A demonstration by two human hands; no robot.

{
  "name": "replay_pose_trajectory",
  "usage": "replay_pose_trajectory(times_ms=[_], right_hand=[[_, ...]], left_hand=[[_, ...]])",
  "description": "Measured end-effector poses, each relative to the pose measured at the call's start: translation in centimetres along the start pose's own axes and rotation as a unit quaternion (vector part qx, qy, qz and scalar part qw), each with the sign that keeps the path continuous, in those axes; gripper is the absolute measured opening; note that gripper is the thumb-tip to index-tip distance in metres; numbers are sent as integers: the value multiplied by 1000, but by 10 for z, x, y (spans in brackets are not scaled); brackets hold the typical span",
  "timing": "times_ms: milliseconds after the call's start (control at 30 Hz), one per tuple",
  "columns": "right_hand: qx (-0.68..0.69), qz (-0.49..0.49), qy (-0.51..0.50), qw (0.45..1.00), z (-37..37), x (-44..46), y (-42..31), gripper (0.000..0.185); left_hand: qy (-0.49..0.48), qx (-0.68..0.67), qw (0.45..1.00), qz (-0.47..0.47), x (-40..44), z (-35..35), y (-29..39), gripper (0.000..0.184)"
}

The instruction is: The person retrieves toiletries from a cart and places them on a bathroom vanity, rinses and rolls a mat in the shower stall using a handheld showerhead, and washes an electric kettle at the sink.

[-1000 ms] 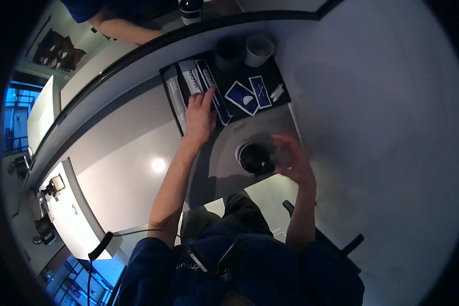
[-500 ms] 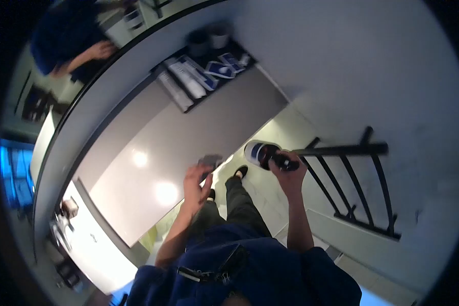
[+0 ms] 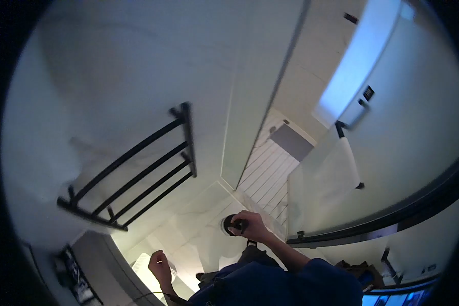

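A dark pump bottle (image 3: 229,225) is held by its top in my right hand (image 3: 250,226), above the marble floor in front of my body. The fingers wrap round the pump head and partly hide it. To the left, my left hand (image 3: 159,263) hangs apart from the bottle, its fingers loosely curled. Whether anything is in the left hand is too small to tell.
A black ladder rack (image 3: 137,171) is mounted on the wall at left. Ahead lie a slatted floor (image 3: 268,168) and a glass door with a white towel (image 3: 336,168). The counter (image 3: 99,265) with its dark tray (image 3: 76,275) stands at lower left.
The view has swung right, from the counter to the rack and glass door. The bottle, on the counter at first, was lifted in my right hand. My left hand has left the counter area.
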State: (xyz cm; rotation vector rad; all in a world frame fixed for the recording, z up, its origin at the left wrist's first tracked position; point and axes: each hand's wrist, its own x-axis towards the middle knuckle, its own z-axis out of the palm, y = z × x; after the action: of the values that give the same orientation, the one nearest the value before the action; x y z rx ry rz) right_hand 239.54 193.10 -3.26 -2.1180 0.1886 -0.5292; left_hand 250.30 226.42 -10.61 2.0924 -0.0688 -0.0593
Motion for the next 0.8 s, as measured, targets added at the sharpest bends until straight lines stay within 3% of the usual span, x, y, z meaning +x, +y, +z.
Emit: replay_pose_trajectory(times_ms=[67,267,367,467,567,600,667,733,800], right_hand=[[-28,17,70,997,-50,-3,39,27],[-109,67,180,975,-199,13,131,26],[-67,114,212,968,-264,61,158,24],[-9,93,288,953,-321,131,189,20],[-35,16,317,948,-375,208,212,19],[-133,-47,344,928,-393,240,201,20],[-90,-95,339,932,-424,297,200,18],[89,-53,307,946,-447,355,186,17],[100,-121,260,953,-468,418,174,17]], left_hand=[[3,40,996,77,34,54,27,11],[-74,-31,987,143,68,233,197,24],[-106,-30,970,218,79,292,271,32],[-141,-16,969,203,103,340,330,44],[-181,23,969,168,133,379,364,53],[-187,51,966,171,145,392,373,55],[-182,79,960,199,167,422,388,62],[-174,20,966,190,175,444,407,61],[-160,106,962,194,180,448,419,51]])
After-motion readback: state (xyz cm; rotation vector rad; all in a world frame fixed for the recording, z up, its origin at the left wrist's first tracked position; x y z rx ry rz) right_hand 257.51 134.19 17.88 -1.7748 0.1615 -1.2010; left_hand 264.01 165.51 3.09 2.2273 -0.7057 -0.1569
